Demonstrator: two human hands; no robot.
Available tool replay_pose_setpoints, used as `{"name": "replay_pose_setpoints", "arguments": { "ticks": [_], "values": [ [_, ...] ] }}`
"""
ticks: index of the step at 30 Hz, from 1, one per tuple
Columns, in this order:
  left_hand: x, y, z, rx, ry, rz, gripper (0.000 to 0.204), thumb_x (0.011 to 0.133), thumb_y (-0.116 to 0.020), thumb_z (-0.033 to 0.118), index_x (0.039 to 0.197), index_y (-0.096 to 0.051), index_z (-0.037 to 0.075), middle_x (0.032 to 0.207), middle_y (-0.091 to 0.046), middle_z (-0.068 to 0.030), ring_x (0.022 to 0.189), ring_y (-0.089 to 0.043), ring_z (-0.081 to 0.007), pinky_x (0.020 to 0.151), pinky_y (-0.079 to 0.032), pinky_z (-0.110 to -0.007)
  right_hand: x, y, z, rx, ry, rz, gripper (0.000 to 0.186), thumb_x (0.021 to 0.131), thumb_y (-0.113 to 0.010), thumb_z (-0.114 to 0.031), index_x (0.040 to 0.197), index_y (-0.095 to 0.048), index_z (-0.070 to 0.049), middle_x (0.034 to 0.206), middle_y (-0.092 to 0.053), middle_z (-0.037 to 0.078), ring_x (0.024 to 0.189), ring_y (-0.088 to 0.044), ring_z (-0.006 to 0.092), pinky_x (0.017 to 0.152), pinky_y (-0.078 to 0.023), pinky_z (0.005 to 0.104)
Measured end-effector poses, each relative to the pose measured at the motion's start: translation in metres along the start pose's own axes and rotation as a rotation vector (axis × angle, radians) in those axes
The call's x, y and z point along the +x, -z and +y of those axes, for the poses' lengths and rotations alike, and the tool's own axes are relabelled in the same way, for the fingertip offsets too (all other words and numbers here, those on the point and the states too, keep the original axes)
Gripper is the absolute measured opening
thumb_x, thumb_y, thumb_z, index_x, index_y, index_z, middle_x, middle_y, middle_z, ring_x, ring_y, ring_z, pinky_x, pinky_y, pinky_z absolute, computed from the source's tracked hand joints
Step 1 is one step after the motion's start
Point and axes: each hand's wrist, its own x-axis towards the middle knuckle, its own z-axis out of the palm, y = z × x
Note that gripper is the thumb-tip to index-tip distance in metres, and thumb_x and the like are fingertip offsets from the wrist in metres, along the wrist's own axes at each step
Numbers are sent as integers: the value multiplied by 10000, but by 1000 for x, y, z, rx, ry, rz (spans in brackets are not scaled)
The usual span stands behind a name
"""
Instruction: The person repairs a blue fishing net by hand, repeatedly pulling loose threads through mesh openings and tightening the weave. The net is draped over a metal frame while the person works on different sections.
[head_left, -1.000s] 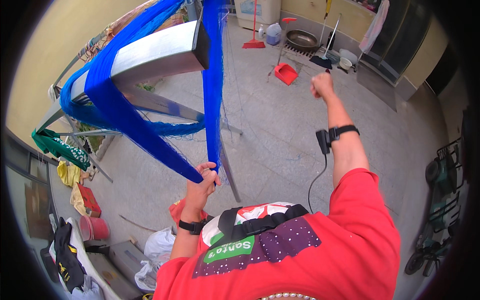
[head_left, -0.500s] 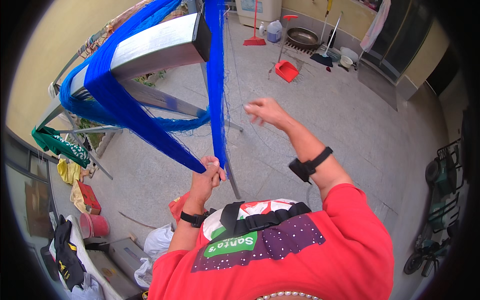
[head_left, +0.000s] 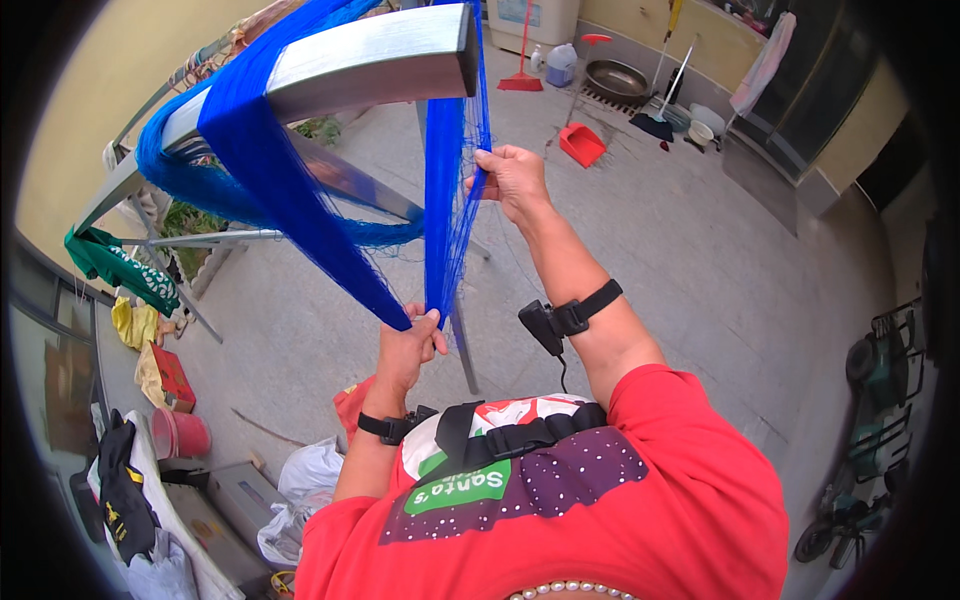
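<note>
A skein of bright blue yarn (head_left: 268, 155) drapes over a square metal bar (head_left: 370, 62) and comes down in two flat bands that meet low in front of me. At that lower bend my left hand (head_left: 402, 350) has its fingers hooked through the yarn, gripping it. My right hand (head_left: 516, 182) pinches a few loose strands at the right edge of the skein, under the bar's end, drawing them out sideways. Between those strands and the main band, thin threads fan apart. A lighter blue hank (head_left: 190, 185) hangs behind, looped around the frame.
Metal legs of the frame stand on the grey floor. A green cloth (head_left: 120, 270) hangs at the left, above a pink bucket (head_left: 182, 433) and a red box (head_left: 172, 378). Far off are a red dustpan (head_left: 582, 145), brooms and a metal basin (head_left: 616, 82). Wheeled equipment lines the right.
My right hand has moved up and left to the skein and taken hold of strands at its edge, spreading them. The left hand keeps its grip at the lower bend.
</note>
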Motion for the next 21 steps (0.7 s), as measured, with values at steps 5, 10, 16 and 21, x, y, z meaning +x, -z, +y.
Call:
{"name": "replay_pose_setpoints", "arguments": {
  "ticks": [5,10,16,21],
  "values": [
    [5,-2,2,14,3,42,106,878,-533,101,833,-515,7,525,-558,-110,335,-311,-63,348,-204,-220,-9,24,-7,29,72,37,103,840,-606,-67,811,-559,21,717,-610,114,565,-637,217,483,-548,357],
    [7,0,-1,-42,-29,67,147,878,-506,60,736,-495,23,508,-542,-118,328,-307,-70,343,-202,-230,-15,39,-15,11,110,40,112,849,-615,-91,845,-567,10,722,-617,104,583,-644,211,486,-552,330],
    [7,4,-7,-134,-121,240,132,884,-491,32,753,-489,15,517,-535,-121,337,-337,-79,347,-217,-229,-20,47,-15,-50,115,64,104,842,-606,-67,811,-565,23,689,-609,112,534,-626,207,430,-522,324],
    [3,8,-6,-248,-204,409,97,895,-492,44,805,-499,7,531,-539,-117,358,-362,-81,356,-234,-226,-21,49,-10,13,104,84,123,858,-595,-87,817,-572,26,680,-599,102,550,-623,194,448,-526,318]
  ]
}}
